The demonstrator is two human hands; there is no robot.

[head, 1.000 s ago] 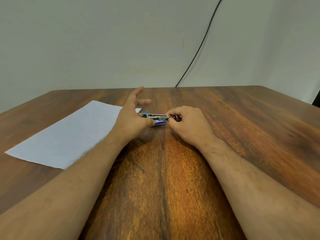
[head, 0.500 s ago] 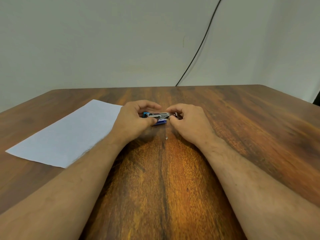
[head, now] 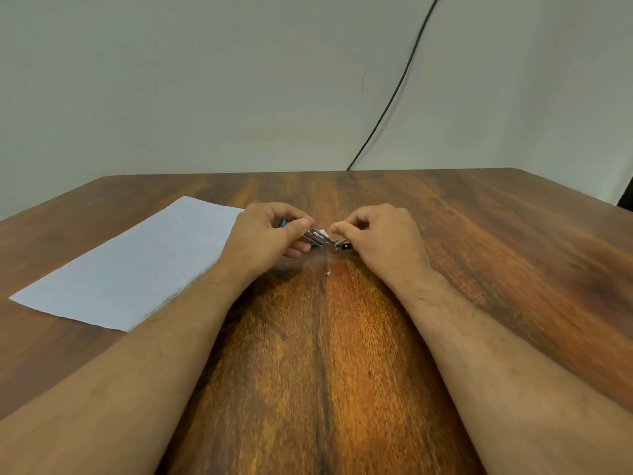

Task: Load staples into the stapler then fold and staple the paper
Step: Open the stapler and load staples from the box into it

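Note:
A small blue and silver stapler [head: 317, 236] is held just above the wooden table [head: 479, 234] at its middle. My left hand [head: 267, 234] grips its left part between thumb and fingers, tilting it down to the right. My right hand [head: 380, 236] pinches the pulled-out metal end [head: 342, 246] of the stapler. A tiny bright scrap, perhaps staples [head: 328, 273], lies on the wood just in front of the hands. A white sheet of paper [head: 137, 265] lies flat to the left, partly under my left forearm.
A black cable [head: 394, 97] runs down the pale wall to the table's far edge. The table's right far corner sits near a dark object at the frame's right edge.
My left hand went from fingers spread to closed around the stapler and lifted it slightly, tilting it. A small bright scrap appeared on the table in front of the hands.

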